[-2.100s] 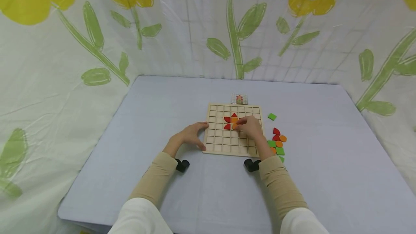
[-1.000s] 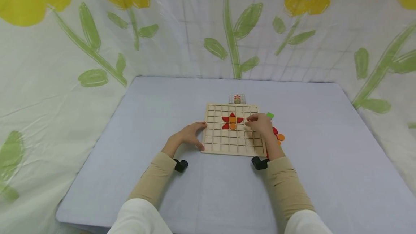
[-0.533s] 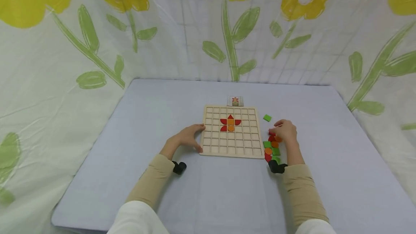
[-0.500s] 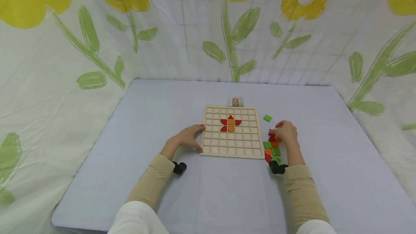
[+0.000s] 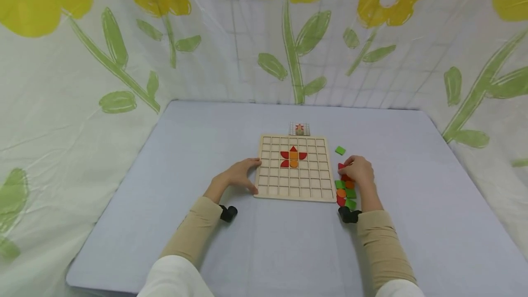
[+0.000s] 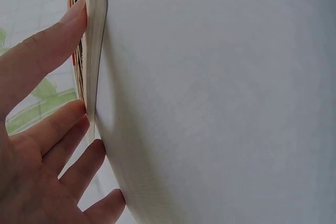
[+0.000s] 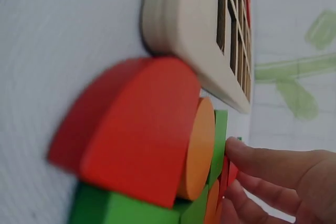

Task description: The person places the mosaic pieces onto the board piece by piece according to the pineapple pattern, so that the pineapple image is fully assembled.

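Observation:
My left hand [image 5: 237, 174] rests against the left edge of a wooden grid board [image 5: 270, 190]. In the left wrist view its thumb lies on the board's rim [image 6: 93, 51], fingers extended along the side. Set in the grid are a red triangle [image 5: 293, 149], an orange square [image 5: 293, 155], an orange disc [image 5: 294, 163] and red quarter-circle pieces [image 5: 303, 155]. Right of the board, my right hand [image 5: 360, 169] pinches a red quarter-circle block [image 5: 341, 166] at the far end of a loose pile. The right wrist view shows thumb and fingers around red pieces [image 7: 232, 172], partly hidden.
Below the right hand lie green squares [image 5: 350, 193], orange discs [image 5: 341, 193] and another red quarter-circle [image 5: 340, 200], close beside the board. One green square [image 5: 340, 150] lies apart. A small pattern card [image 5: 299, 129] stands behind the board on the white-covered table [image 5: 198, 136].
My right hand has left a red quarter-circle right of the orange square, moved right to the pile and taken hold of another red quarter-circle block. My left hand stays at the board's edge.

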Available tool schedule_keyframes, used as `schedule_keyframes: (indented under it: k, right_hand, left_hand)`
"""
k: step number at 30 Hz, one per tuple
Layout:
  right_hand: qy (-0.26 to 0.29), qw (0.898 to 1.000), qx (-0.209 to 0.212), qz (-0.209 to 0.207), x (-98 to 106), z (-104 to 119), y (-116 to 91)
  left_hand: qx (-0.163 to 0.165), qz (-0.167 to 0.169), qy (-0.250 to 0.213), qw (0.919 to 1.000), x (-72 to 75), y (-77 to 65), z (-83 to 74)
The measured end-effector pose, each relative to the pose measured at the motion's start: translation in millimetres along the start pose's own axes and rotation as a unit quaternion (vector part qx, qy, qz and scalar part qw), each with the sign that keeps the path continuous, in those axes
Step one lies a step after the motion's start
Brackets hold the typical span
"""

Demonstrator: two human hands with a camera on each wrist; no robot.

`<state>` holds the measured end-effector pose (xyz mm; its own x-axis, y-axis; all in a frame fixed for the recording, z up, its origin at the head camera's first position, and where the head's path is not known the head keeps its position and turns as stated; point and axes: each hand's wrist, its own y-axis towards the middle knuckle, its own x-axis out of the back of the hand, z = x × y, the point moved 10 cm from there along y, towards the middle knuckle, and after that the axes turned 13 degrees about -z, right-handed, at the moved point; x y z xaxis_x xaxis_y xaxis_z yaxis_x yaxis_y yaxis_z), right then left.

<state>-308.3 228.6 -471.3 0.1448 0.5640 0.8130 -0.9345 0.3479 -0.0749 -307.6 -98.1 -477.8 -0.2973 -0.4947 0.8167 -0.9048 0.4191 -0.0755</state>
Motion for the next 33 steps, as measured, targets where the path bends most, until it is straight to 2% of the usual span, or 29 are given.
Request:
schedule_keyframes:
  k: [11, 18, 23, 29, 33]
  right_hand:
    - [0.041, 0.999, -0.007, -0.014, -4.8, 7.4, 2.5]
    - [0.055, 0.998, 0.001, 0.001, -7.7, 11.5, 4.8]
    - [0.056, 0.998, 0.004, -0.008, -6.6, 15.5, 4.5]
    - [0.1, 0.994, 0.017, -0.037, -6.0, 28.2, 2.6]
    - [0.114, 0.993, 0.021, -0.032, -13.9, 37.2, 0.5]
  left_hand:
    - [0.008, 0.004, -0.01, 0.9999, -2.7, 1.6, 2.9]
    - [-0.018, -0.003, -0.016, 0.9997, 0.3, 3.1, 4.9]
    - [0.0, 0.002, -0.015, 0.9999, -0.5, 2.3, 4.7]
    - [0.006, 0.004, 0.006, 1.0, -1.9, 2.0, 4.3]
    - [0.006, 0.005, 0.005, 1.0, -2.1, 2.1, 4.2]
